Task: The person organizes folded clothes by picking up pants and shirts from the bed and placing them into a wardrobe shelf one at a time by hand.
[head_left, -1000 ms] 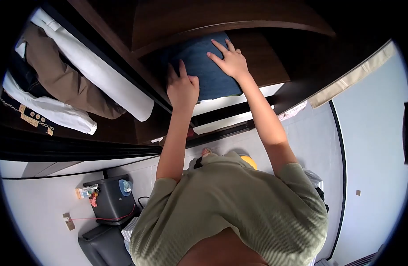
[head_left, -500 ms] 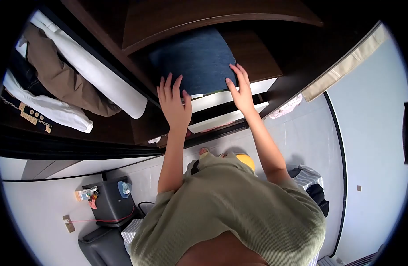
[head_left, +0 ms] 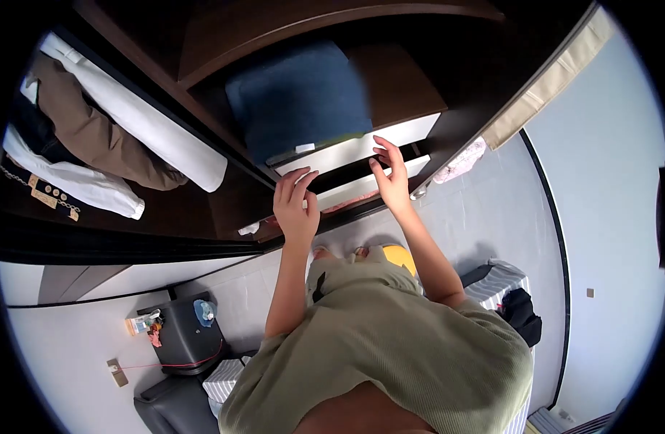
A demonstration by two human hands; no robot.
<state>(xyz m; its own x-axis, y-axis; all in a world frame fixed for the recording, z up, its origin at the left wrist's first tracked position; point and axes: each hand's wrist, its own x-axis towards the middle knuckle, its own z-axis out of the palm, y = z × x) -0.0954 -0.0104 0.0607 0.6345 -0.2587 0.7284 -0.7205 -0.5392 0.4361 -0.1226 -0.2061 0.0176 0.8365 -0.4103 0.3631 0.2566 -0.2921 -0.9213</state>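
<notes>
Folded blue denim [head_left: 296,94] lies on the brown shelf, with a greenish strip and a small white tag along its front edge. My left hand [head_left: 297,208] hangs just in front of the drawers, fingers curved and apart, holding nothing. My right hand [head_left: 394,177] is bent at the fingers near the right end of the white drawer front [head_left: 339,155], also without anything in it; whether a fingertip touches the front I cannot tell. Below it, a second drawer [head_left: 357,189] stands partly pulled out, with something pinkish showing at it.
Hanging clothes [head_left: 104,137], white, brown and dark, fill the wardrobe section at left. A curved brown shelf [head_left: 332,20] juts out above the denim. Beige cloth [head_left: 549,83] hangs at right. A black cabinet [head_left: 191,336] stands behind at lower left. Dark clothing [head_left: 520,318] lies at lower right.
Both hands have come off the denim and drawn back toward my body, down in front of the drawers. The denim stays on the shelf. The view has shifted slightly.
</notes>
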